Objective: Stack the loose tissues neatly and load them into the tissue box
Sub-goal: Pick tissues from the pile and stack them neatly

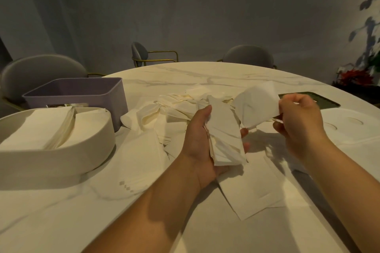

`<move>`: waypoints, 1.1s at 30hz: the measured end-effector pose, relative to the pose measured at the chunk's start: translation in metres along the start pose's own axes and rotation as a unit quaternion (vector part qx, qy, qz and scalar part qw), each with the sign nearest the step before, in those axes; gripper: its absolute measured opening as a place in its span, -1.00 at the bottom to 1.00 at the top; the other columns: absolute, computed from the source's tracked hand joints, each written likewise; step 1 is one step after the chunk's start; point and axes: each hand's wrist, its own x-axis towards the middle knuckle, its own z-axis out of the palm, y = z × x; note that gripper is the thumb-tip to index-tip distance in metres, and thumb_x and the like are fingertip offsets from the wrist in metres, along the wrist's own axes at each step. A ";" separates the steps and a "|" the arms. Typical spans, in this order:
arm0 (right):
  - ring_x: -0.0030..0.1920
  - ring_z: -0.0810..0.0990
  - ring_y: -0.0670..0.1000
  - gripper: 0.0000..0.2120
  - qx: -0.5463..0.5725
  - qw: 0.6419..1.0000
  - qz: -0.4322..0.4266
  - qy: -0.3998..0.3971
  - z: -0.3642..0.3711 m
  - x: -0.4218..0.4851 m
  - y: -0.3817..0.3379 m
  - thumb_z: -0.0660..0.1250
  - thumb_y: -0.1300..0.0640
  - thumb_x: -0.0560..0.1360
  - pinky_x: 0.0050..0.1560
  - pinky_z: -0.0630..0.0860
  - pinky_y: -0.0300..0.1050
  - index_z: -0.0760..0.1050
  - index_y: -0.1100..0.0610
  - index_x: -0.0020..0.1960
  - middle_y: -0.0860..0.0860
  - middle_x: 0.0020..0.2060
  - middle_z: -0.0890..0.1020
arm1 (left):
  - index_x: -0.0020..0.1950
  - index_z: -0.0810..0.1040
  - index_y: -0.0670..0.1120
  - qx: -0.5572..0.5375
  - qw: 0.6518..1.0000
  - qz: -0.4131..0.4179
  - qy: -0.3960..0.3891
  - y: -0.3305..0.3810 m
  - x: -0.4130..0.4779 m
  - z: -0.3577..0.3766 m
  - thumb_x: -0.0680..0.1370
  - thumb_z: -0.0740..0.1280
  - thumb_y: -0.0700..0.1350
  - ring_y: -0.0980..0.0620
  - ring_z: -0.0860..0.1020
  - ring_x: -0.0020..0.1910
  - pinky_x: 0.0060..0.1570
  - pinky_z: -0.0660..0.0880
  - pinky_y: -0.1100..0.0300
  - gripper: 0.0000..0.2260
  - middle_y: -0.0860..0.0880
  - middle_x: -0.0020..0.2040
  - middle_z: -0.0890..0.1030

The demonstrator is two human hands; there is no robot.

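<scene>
The task looks roughly midway, as a judgement; the beige box (61, 160) at the left of the frame already holds two batches of folded tissues leaning together inside it, though it is not full

At the centre of the frame the left hand (201, 141) grips a stack (224, 135) of gathered tissues, fingers curled round its far side and thumb on the near edge; the stack is uneven, with corners sticking out at the bottom, so it needs squaring before it goes in

The right hand (298, 121), right of centre, pinches a single tissue (257, 107) by one edge, held up just beside the stack and apart from it; adding it to the stack seems to be the step in hand

Plenty is left; a loose pile (176, 109) lies jumbled on the tabletop (185, 232) behind the hands, and flat sheets (253, 191) lie under and below them at lower centre

A purple bin (115, 96) stands behind the beige box, touching or nearly so; a white lid (349, 127) with round recesses lies at the right edge, beside a dark tray (324, 101)

No brand, label or writing can be read; something pale shows inside the purple bin, too small to make out
</scene>
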 end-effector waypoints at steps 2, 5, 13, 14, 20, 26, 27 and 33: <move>-0.12 0.49 -0.02 -0.88 0.070 0.994 0.084 -0.005 -0.003 -0.001 -0.002 0.22 0.24 0.54 -0.23 0.47 -0.25 0.47 0.10 0.04 0.05 -0.03 0.52 | 0.23 0.55 -0.11 -0.019 1.000 0.001 -0.001 0.000 -0.001 0.000 0.52 0.17 0.24 -0.13 0.57 -0.10 0.04 0.47 -0.03 -0.49 -0.19 -0.01 0.62; -0.22 0.49 -0.05 -0.89 0.199 0.961 0.191 -0.014 -0.008 -0.006 -0.009 0.32 0.25 0.50 -0.15 0.57 -0.32 0.46 0.19 0.02 0.11 0.01 0.52 | 0.30 0.50 -0.12 -0.035 0.999 -0.001 0.007 0.002 -0.001 0.000 0.51 0.15 0.30 -0.16 0.59 -0.03 0.03 0.50 -0.06 -0.40 -0.23 0.09 0.61; -0.04 0.57 -0.09 -0.89 0.054 0.994 -0.096 -0.016 -0.003 -0.017 -0.005 0.31 0.14 0.55 0.03 0.58 -0.22 0.58 0.01 0.02 -0.11 -0.04 0.59 | 0.33 0.48 -0.10 -0.025 0.999 -0.025 0.006 0.001 -0.005 0.004 0.49 0.15 0.34 -0.20 0.56 0.10 0.09 0.47 -0.11 -0.37 -0.23 0.23 0.56; -0.06 0.56 -0.12 -0.88 0.016 0.987 -0.160 -0.027 0.001 -0.021 -0.002 0.31 0.14 0.54 0.02 0.57 -0.26 0.60 0.00 0.01 -0.18 -0.12 0.59 | 0.32 0.49 -0.11 -0.026 0.999 -0.022 0.006 0.000 -0.005 0.005 0.49 0.14 0.33 -0.18 0.57 0.06 0.09 0.47 -0.09 -0.38 -0.22 0.20 0.58; 0.18 0.48 -0.15 -0.83 -0.224 0.892 -0.338 -0.202 0.026 -0.032 0.025 0.35 0.09 0.49 0.19 0.48 -0.10 0.61 -0.09 0.04 -0.30 0.08 0.50 | 0.11 0.60 -0.08 -0.028 0.999 0.014 -0.010 -0.003 -0.002 0.005 0.55 0.08 0.27 -0.11 0.64 -0.19 -0.17 0.60 0.01 -0.49 -0.15 -0.13 0.67; 0.13 0.46 -0.21 -0.82 -0.228 0.873 -0.331 -0.277 0.020 -0.030 0.018 0.34 0.00 0.48 0.08 0.46 -0.28 0.48 -0.30 -0.04 -0.45 0.02 0.42 | 0.04 0.59 -0.08 -0.043 0.999 0.030 -0.009 -0.003 -0.001 0.004 0.56 0.08 0.28 -0.08 0.66 -0.33 -0.27 0.61 0.05 -0.51 -0.14 -0.23 0.68; 0.12 0.45 -0.24 -0.81 -0.246 0.865 -0.324 -0.294 0.019 -0.029 0.018 0.34 -0.03 0.47 0.04 0.44 -0.34 0.46 -0.31 0.00 -0.44 0.05 0.41 | 0.02 0.59 -0.10 -0.055 0.998 0.032 -0.012 -0.003 -0.002 0.004 0.56 0.08 0.28 -0.09 0.67 -0.33 -0.30 0.61 0.04 -0.50 -0.15 -0.23 0.68; 0.17 0.40 -0.19 -0.59 -0.331 0.831 -0.309 -0.324 0.019 -0.032 0.019 0.29 -0.05 0.51 0.13 0.43 -0.26 0.43 -0.08 0.35 -0.22 0.33 0.41 | 0.05 0.59 -0.16 -0.067 0.997 0.018 -0.021 -0.002 -0.002 0.002 0.57 0.06 0.26 -0.13 0.67 -0.25 -0.24 0.61 0.01 -0.46 -0.20 -0.13 0.68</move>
